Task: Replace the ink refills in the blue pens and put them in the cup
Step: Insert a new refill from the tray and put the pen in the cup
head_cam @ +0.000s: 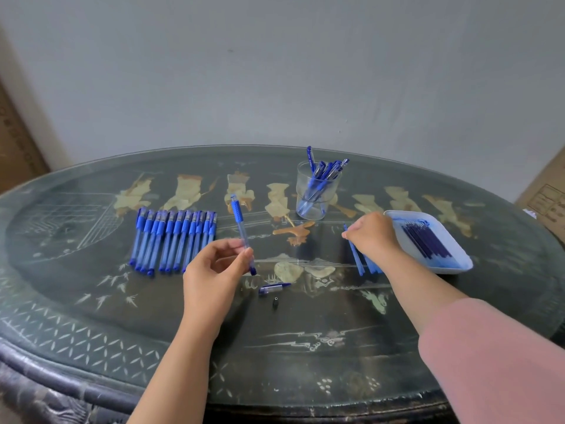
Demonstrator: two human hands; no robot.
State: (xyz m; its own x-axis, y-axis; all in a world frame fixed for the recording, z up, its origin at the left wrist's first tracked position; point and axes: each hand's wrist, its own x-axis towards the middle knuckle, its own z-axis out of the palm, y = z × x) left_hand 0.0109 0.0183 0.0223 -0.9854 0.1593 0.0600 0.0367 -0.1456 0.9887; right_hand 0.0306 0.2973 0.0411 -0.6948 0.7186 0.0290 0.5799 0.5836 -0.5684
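Two hands work: left hand (214, 264) pinches a pen barrel (243, 234); lettering unreadable.

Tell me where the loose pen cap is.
The pen cap lies on the table at centre, just right of the left hand, above a small black tip piece.

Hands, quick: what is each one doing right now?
Left hand: closed on a blue pen barrel, held off the table.
Right hand: fingers curled over the loose blue refills; whether it has one cannot be told.
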